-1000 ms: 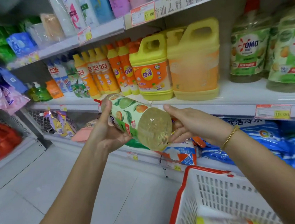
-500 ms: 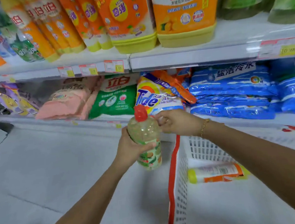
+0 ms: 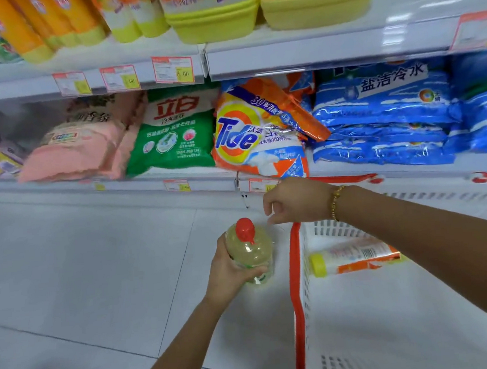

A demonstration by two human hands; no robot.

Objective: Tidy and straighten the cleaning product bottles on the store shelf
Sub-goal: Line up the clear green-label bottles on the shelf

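The left hand point(image 3: 228, 270) gripped the red-capped bottle point(image 3: 250, 252), fingers curled round its body. The bottle stood upright, low over the floor point(image 3: 97, 268), just left of the basket point(image 3: 295, 267). The right hand point(image 3: 296, 200) hung just above it, fingers loosely curled, holding nothing. An orange bottle point(image 3: 356, 258) lay in the basket.

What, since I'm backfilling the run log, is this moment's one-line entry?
left hand grips red-capped bottle upright | right hand loosely curled, empty | orange bottle lies in basket

A red-capped pale-yellow bottle point(image 3: 249, 251) at centre, a white red-rimmed basket point(image 3: 296, 282) lower right, blue bags point(image 3: 383, 121) at right, orange-and-yellow jugs point(image 3: 211, 15) along top.
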